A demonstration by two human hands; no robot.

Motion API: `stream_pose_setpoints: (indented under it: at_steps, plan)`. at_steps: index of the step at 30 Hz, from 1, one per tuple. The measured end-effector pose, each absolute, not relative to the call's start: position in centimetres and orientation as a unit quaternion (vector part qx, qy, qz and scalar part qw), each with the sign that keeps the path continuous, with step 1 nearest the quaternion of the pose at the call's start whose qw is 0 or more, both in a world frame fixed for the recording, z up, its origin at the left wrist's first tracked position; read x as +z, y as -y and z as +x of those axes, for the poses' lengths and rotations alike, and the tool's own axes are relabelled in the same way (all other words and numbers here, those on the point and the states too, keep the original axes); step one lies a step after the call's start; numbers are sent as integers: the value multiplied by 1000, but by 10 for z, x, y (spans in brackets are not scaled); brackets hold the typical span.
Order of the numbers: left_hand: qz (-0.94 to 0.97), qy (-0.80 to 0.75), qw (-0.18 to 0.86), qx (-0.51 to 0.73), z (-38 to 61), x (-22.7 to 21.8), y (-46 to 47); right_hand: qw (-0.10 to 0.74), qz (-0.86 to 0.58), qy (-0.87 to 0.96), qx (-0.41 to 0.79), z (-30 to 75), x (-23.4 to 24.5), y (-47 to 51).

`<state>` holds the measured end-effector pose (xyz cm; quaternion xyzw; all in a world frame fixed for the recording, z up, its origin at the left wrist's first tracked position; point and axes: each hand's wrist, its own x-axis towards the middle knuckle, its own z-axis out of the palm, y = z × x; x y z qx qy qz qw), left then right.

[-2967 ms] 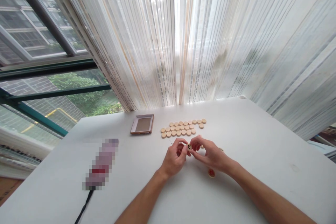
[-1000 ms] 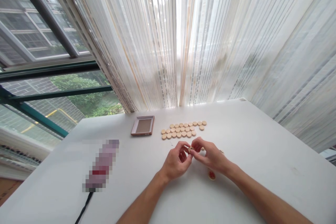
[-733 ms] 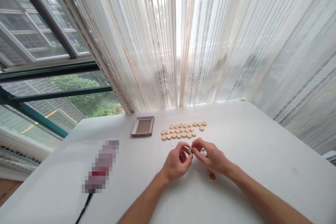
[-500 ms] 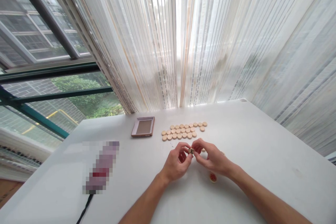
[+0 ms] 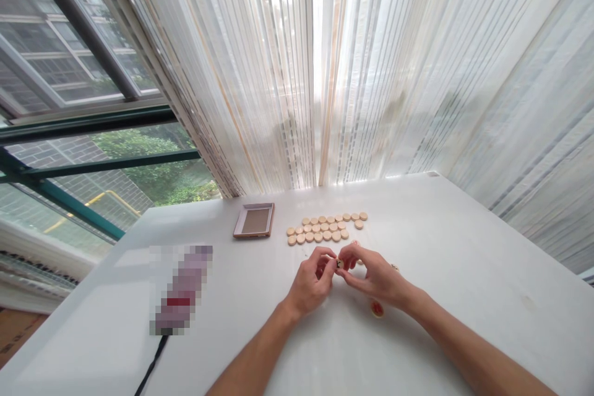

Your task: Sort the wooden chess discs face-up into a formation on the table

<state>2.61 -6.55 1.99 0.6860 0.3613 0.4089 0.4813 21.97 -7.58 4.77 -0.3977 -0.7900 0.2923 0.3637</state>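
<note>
Between my two hands is a small round Chinese chess piece (image 5: pixel 340 264) with a black character on its face. The fingertips of my left hand (image 5: pixel 312 281) pinch it from the left, and those of my right hand (image 5: pixel 374 273) from the right. On the table just below my right hand lies a piece with a red character (image 5: pixel 377 308). Another piece with dark marking (image 5: pixel 395 267) peeks out behind my right hand, and others are partly hidden by its fingers. Beyond my hands, several plain-faced wooden pieces (image 5: pixel 318 228) lie in rows.
A shallow open box (image 5: pixel 254 221) stands left of the rows on the white table (image 5: pixel 464 247). Further left lies a pixelated purple object (image 5: pixel 183 291) with a black cord (image 5: pixel 153 366). Striped curtains (image 5: pixel 297 74) hang along the table's back edge.
The piece between my fingers has turned, so its black character sits at a different angle. My hands stay in nearly the same place; the view has shifted slightly.
</note>
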Motion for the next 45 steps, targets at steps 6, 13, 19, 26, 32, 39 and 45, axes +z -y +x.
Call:
stream_pose_setpoints:
  at_steps: [6,13,19,26,32,39,45]
  plan:
    - [695,-353,475,408,26,22,67,364,-395,790,296,220,53,75]
    - [710,-355,455,404,26,23,68,359,-409,779,311,220,56,75]
    - [722,-349,447,395,27,23,69,357,-423,764,330,219,56,74]
    - [723,-366,430,399,26,21,68,383,-456,704,387,247,74,63]
    - [723,-381,421,393,25,21,68,304,-485,689,444,282,91,59]
    - [727,-390,407,392,26,24,69,251,-470,716,451,271,88,68]
    - [729,-393,401,391,26,25,69,224,-502,753,362,265,79,70]
